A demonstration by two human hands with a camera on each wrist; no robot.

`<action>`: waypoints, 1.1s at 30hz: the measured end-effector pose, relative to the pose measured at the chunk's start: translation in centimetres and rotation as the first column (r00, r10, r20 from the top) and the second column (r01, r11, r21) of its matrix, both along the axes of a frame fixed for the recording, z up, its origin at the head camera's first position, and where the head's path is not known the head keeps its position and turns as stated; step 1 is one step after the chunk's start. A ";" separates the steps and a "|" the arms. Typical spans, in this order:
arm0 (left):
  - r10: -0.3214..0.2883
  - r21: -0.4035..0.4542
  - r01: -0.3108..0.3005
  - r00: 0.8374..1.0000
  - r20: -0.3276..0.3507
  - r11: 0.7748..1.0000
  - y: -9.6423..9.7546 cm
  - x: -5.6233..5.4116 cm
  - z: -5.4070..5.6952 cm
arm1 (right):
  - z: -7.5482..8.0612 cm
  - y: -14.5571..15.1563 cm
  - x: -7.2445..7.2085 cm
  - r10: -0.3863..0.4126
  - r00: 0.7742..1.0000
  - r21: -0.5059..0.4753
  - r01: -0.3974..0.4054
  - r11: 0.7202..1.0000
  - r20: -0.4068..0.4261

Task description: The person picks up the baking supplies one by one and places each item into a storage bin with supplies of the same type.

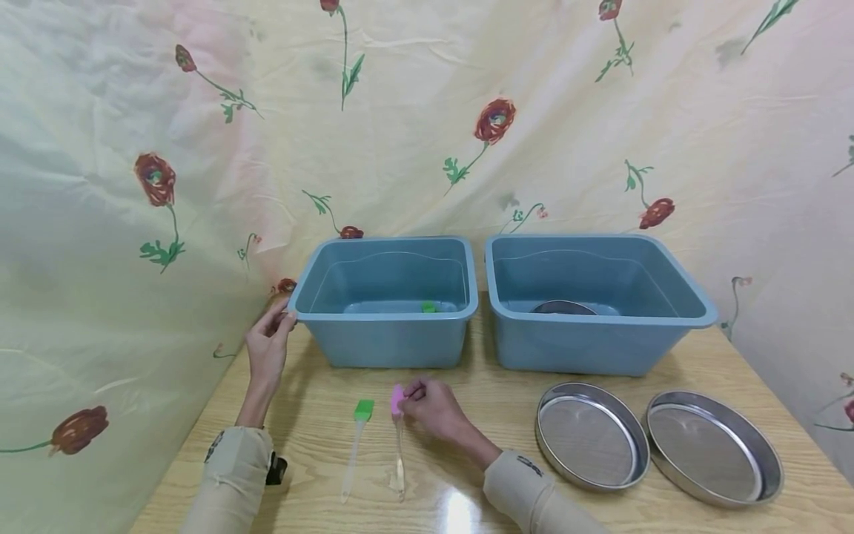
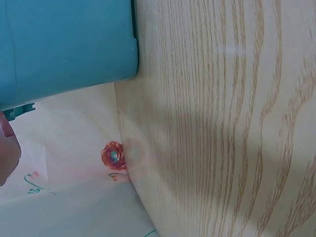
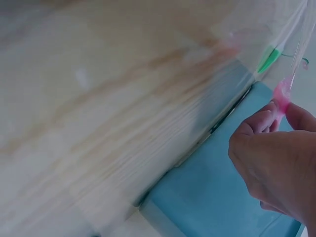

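Note:
My left hand (image 1: 268, 348) grips the front left corner of the left blue tub (image 1: 390, 343). In the left wrist view its fingers (image 2: 7, 153) are at the tub's rim. My right hand (image 1: 437, 409) pinches the pink head of a pastry brush (image 1: 398, 398) with a clear handle, in front of that tub. The right wrist view shows thumb and fingertips on the pink head (image 3: 281, 96). A green-headed pastry brush (image 1: 363, 410) with a pale handle lies to its left on the table. Inside the left tub sits a green piece (image 1: 429, 306), partly hidden by the front wall.
To the right stands a second blue tub (image 1: 574, 350) with a round metal sieve (image 1: 563, 307) partly visible inside. Two more sieves, one (image 1: 590, 434) beside the other (image 1: 710, 449), lie on the wooden table (image 1: 313, 415) at right. Flowered cloth (image 1: 400, 148) hangs behind.

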State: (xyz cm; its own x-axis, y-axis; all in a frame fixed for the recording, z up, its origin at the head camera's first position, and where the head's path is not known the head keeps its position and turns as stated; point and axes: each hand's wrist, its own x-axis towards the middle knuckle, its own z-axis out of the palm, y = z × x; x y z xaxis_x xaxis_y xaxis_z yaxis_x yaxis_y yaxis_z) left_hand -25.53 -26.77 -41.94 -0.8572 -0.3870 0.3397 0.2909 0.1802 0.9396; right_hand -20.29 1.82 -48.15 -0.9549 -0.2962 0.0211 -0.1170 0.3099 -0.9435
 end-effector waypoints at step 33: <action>0.014 0.000 -0.014 1.000 0.018 1.000 0.1 0.0 0.1 | 1.4 1.7 0.2 -0.080 0.996 -0.178 0.086 0.980 0.040</action>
State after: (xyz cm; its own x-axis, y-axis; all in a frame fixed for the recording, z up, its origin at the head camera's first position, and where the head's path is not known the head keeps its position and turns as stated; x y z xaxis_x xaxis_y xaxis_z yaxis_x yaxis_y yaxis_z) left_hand -25.49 -26.72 -41.88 -0.8576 -0.3991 0.3244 0.2717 0.1840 0.9446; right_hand -20.11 3.49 -46.70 -0.9770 -0.2103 0.0355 -0.0666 0.1431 -0.9875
